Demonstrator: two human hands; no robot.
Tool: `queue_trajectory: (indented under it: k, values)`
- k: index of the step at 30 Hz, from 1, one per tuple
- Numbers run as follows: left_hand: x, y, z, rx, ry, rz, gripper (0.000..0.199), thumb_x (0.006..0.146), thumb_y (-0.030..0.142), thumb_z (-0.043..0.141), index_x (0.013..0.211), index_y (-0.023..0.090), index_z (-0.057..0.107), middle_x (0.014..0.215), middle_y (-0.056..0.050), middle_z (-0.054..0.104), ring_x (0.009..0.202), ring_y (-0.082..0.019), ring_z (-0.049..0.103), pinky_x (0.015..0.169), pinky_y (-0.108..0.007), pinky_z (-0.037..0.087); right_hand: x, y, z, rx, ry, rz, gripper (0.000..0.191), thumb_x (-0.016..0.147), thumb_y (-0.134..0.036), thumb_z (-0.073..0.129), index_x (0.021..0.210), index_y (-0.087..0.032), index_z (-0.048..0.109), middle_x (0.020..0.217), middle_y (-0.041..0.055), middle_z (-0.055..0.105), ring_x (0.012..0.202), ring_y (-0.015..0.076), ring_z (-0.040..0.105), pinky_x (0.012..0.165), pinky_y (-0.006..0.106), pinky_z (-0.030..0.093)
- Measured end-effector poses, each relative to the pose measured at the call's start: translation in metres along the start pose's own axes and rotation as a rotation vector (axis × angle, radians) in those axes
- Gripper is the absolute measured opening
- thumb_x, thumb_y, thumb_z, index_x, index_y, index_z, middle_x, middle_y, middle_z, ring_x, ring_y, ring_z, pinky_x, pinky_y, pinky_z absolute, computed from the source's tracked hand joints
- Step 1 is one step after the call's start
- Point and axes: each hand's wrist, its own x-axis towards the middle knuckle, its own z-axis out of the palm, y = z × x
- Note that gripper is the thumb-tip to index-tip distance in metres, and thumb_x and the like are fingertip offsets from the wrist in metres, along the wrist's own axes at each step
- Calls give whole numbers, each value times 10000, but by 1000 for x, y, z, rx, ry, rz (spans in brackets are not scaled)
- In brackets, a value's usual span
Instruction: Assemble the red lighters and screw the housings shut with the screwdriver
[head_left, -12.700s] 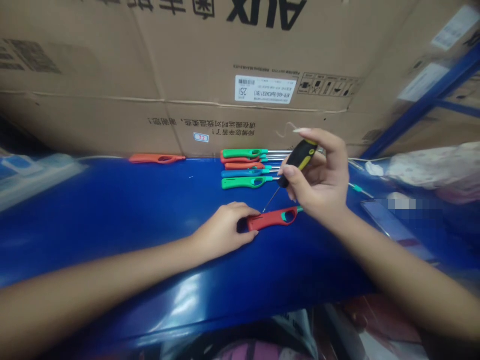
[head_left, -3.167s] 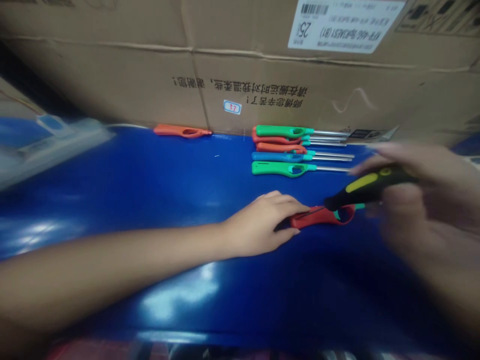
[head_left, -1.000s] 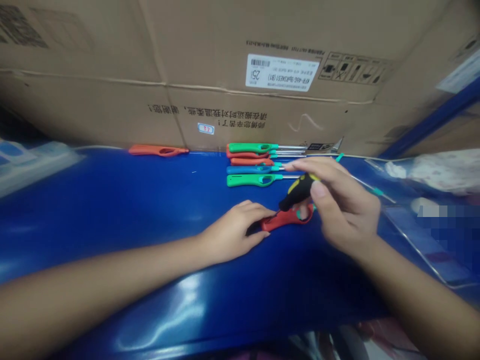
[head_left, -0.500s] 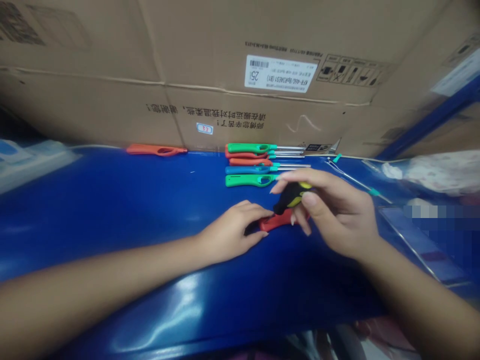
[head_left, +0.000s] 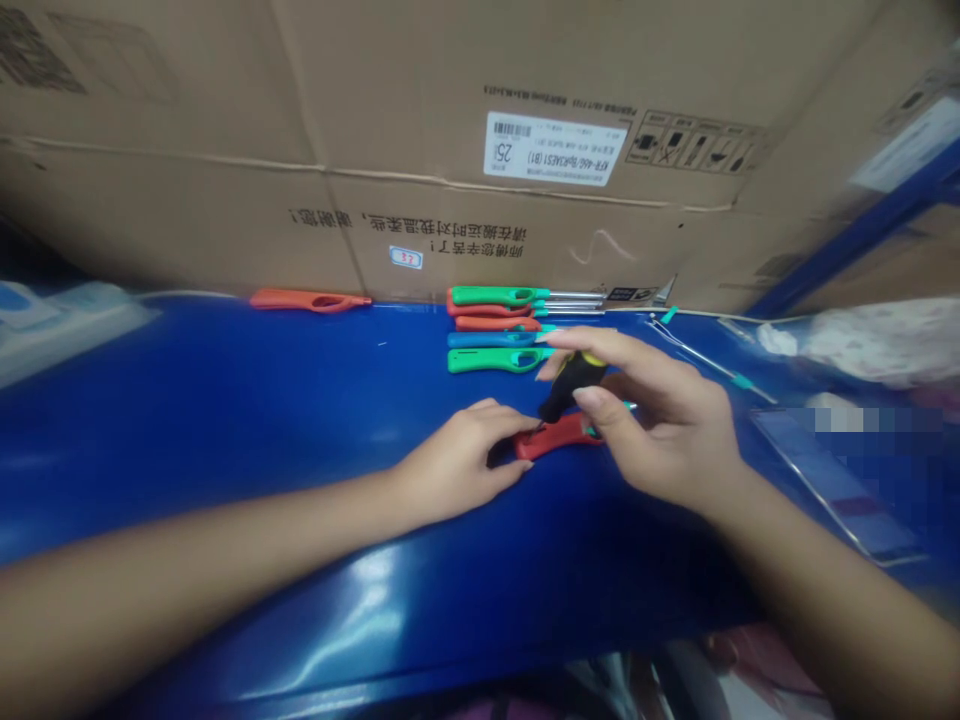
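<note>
On the blue table a red lighter (head_left: pixel 555 437) lies with its handle end pinched between the thumb and fingers of my left hand (head_left: pixel 472 455). My right hand (head_left: pixel 660 420) grips a black and yellow screwdriver (head_left: pixel 571 388), which tilts down to the left. Its tip reaches the lighter's handle beside my left fingertips. The lighter's nozzle end is partly hidden behind my right hand. Just beyond lie a green lighter (head_left: pixel 480 360), a blue lighter (head_left: pixel 480 340), an orange lighter (head_left: pixel 487 324) and more lighters in a stack.
Cardboard (head_left: pixel 420 130) stands upright along the back of the blue table (head_left: pixel 285 400). By it lies an orange handle (head_left: pixel 300 300) without a visible metal tube. Thin metal rods (head_left: pixel 705 358) are at the right, near a clear plastic item (head_left: pixel 840 490) and a patterned bag (head_left: pixel 885 340).
My right hand has moved slightly left with the screwdriver, which now stands a bit more upright. More of the red lighter shows. My left hand has barely moved.
</note>
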Motion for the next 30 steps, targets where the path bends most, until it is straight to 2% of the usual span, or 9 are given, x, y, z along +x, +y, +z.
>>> queue_trajectory:
  k: [4,6,11,14,18,22,24,28,30]
  values:
    - [0,-1,1,-14,-9,-3,308,873,170,683,1181,171,675,1083,-69,729,999,-225,648,914,-395,517,3,4,4,-176,149,-95,317,846,-232,738,1155,-291,697,916,33,695,724,184,636,546,299,539]
    - [1,-1,2,-16,-6,2,300,876,180,686,1176,176,676,1079,-67,731,1000,-227,650,922,-400,514,2,5,6,-247,201,-108,333,839,-242,746,1163,-299,696,919,35,685,686,174,611,526,296,529]
    - [2,0,2,2,9,22,313,880,185,685,1193,186,670,1039,-63,731,948,-212,653,873,-374,523,-1,5,6,-54,9,33,483,972,-219,522,1443,-319,491,1156,63,669,813,174,676,592,282,587]
    - [1,0,2,11,2,11,311,879,186,687,1189,179,670,1044,-66,729,957,-220,650,881,-385,521,-1,9,7,-27,45,16,393,919,-245,634,1307,-305,604,1169,53,673,842,183,688,582,269,589]
    - [2,0,2,17,-11,-6,325,874,190,691,1197,185,664,1068,-70,726,989,-234,651,902,-401,521,-2,18,8,-163,205,-34,397,816,-291,770,1199,-305,665,1122,47,695,624,140,630,486,266,539]
    - [1,0,1,21,-8,2,303,885,205,682,1186,178,670,1037,-70,727,959,-229,648,875,-394,525,-4,17,5,39,88,7,377,962,-269,562,1335,-316,596,1179,65,695,566,115,608,507,279,549]
    - [1,0,1,19,-11,6,293,879,194,685,1172,179,674,1031,-66,729,954,-225,647,872,-388,526,-2,15,3,137,22,15,358,975,-260,535,1324,-306,604,1112,60,715,566,119,600,470,267,520]
    - [1,-2,1,29,3,20,337,872,186,691,1207,184,660,1082,-72,731,993,-227,656,893,-382,528,4,16,2,-62,209,-133,226,838,-254,741,1061,-273,717,850,30,698,683,173,600,534,299,524]
    - [1,-2,2,27,7,20,342,875,197,692,1214,178,659,1107,-78,730,1013,-229,657,912,-386,528,5,18,2,-134,250,-181,242,832,-240,746,1070,-275,718,861,28,692,679,166,594,553,304,528]
